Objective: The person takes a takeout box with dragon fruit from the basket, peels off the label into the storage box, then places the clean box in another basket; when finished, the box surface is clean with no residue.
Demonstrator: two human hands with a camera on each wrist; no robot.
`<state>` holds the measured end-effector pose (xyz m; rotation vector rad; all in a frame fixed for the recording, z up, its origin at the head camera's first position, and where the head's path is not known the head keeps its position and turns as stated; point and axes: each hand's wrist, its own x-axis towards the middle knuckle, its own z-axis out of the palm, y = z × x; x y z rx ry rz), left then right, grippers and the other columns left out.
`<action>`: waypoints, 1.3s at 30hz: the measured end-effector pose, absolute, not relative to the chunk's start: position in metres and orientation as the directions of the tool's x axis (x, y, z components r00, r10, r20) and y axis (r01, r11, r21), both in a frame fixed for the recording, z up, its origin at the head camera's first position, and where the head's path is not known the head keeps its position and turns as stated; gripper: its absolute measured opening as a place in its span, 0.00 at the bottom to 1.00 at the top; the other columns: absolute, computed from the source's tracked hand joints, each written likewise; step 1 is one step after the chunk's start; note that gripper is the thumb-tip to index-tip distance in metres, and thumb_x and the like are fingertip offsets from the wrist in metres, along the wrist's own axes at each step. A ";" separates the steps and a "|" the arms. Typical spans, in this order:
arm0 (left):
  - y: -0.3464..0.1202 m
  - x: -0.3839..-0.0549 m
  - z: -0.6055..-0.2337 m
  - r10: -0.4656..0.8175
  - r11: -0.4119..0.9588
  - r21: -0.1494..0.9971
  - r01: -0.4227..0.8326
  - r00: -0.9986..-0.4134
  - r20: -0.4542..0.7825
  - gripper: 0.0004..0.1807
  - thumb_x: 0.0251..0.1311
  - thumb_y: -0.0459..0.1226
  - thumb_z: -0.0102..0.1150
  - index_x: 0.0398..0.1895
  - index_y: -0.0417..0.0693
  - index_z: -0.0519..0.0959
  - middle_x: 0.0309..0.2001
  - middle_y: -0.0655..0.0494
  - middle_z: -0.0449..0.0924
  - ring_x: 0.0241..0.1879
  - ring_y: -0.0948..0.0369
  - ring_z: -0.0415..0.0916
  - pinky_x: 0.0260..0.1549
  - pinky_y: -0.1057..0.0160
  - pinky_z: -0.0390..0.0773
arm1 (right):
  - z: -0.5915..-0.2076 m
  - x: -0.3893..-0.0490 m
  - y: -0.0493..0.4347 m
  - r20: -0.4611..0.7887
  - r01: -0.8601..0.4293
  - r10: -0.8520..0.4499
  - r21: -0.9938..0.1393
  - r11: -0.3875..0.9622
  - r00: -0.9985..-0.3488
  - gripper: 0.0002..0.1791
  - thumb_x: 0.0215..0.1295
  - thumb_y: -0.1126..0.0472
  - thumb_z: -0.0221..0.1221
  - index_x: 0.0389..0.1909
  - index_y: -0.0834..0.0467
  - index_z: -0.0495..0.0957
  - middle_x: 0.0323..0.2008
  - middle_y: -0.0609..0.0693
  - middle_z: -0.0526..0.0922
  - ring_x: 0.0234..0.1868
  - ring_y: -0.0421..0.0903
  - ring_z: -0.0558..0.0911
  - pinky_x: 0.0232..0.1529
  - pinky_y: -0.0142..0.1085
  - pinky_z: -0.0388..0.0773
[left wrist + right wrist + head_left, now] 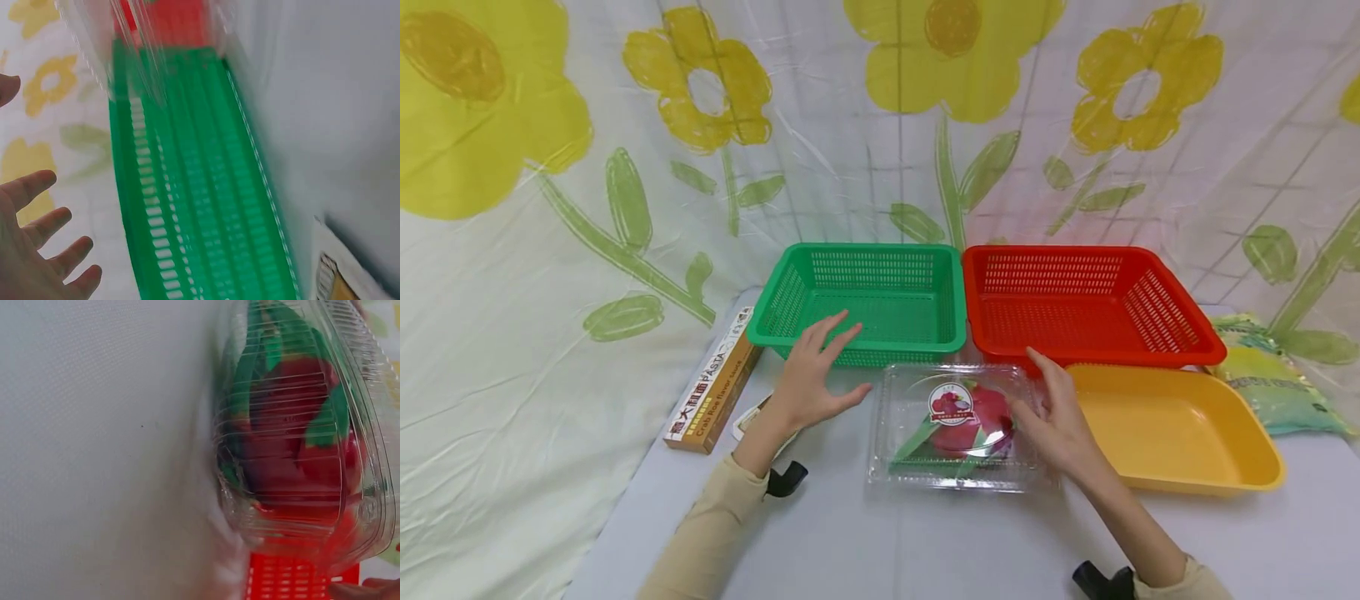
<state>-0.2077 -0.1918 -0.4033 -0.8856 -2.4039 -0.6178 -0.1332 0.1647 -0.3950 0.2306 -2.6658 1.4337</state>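
A clear plastic clamshell box (pixel 955 471) lies in the middle of the table, with a red dragon fruit with green leaf tips (pixel 294 425) inside and a round label on its lid. My right hand (pixel 1060 417) is at the box's right end, fingers extended, fingertips overlapping its edge in the head view. My left hand (pixel 811 379) is held apart from the box on its left, fingers spread and holding nothing. It overlaps the front of the green basket (pixel 857 354) in the head view. In the left wrist view its fingers (pixel 69 256) are spread wide.
A red basket (pixel 1075 354) stands beside the green one, with a yellow tray (pixel 1172 425) in front. Green-yellow bags (pixel 1270 383) lie far right. A pasta box (pixel 711 383) is on the left, near a small packet (pixel 748 421) partly hidden by my left arm.
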 end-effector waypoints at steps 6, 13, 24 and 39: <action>-0.162 -0.196 -0.398 0.553 0.591 0.287 0.754 -0.637 0.537 0.44 0.57 0.65 0.56 0.73 0.55 0.64 0.74 0.52 0.57 0.71 0.51 0.57 0.64 0.41 0.64 | -0.393 -0.133 0.165 0.203 -0.212 -0.081 -0.792 0.573 -0.976 0.42 0.63 0.60 0.63 0.75 0.56 0.54 0.71 0.63 0.54 0.69 0.64 0.58 0.59 0.67 0.66; -0.133 -0.184 -0.402 0.633 0.543 0.266 0.796 -0.597 0.493 0.45 0.51 0.59 0.65 0.72 0.55 0.66 0.73 0.53 0.60 0.70 0.53 0.60 0.63 0.45 0.67 | -0.393 -0.135 0.164 0.270 -0.266 -0.086 -0.753 0.602 -0.959 0.40 0.62 0.60 0.63 0.73 0.59 0.57 0.69 0.64 0.57 0.67 0.64 0.61 0.57 0.68 0.67; -0.114 -0.175 -0.413 0.693 0.518 0.234 0.823 -0.564 0.448 0.43 0.53 0.59 0.64 0.71 0.52 0.68 0.73 0.51 0.61 0.70 0.52 0.59 0.65 0.44 0.64 | -0.385 -0.137 0.149 0.325 -0.319 -0.127 -0.648 0.692 -0.937 0.34 0.61 0.60 0.65 0.68 0.60 0.67 0.62 0.62 0.66 0.57 0.62 0.72 0.49 0.60 0.78; -0.117 -0.174 -0.415 0.705 0.530 0.224 0.818 -0.572 0.419 0.39 0.52 0.57 0.64 0.68 0.52 0.72 0.70 0.47 0.65 0.69 0.45 0.59 0.65 0.35 0.58 | -0.375 -0.141 0.126 0.287 -0.356 -0.230 -0.546 0.759 -0.930 0.27 0.51 0.61 0.73 0.54 0.62 0.79 0.42 0.57 0.82 0.40 0.52 0.81 0.36 0.42 0.85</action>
